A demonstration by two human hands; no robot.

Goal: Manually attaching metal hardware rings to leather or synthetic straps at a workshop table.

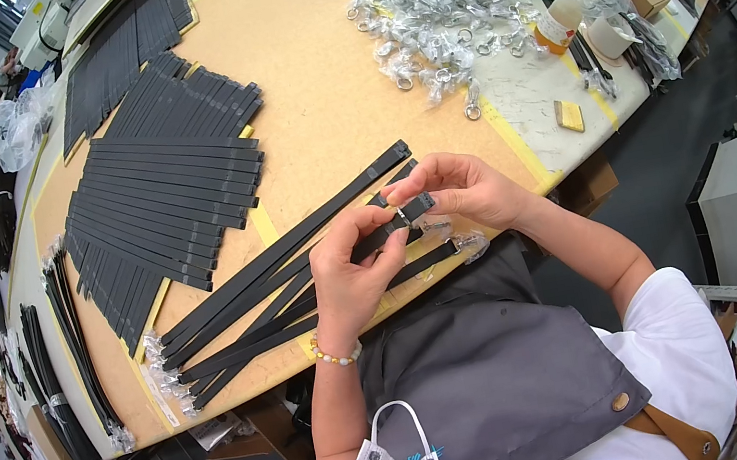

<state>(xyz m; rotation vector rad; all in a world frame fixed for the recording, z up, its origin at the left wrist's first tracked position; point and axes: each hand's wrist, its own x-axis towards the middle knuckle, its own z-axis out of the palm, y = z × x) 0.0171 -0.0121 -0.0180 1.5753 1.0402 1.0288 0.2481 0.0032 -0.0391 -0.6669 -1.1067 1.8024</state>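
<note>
Left fingers and right fingers pinch a black strap, perhaps folded, near the table edge, tan board open beyond

Downward head-worn fisheye view

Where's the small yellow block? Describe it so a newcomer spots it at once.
On the worktable, find the heap of plastic-wrapped metal rings. Nearer the person, by the table's right edge, lies the small yellow block. Unlike the long, flat yellow tape on either side, it is short and thick.
</note>
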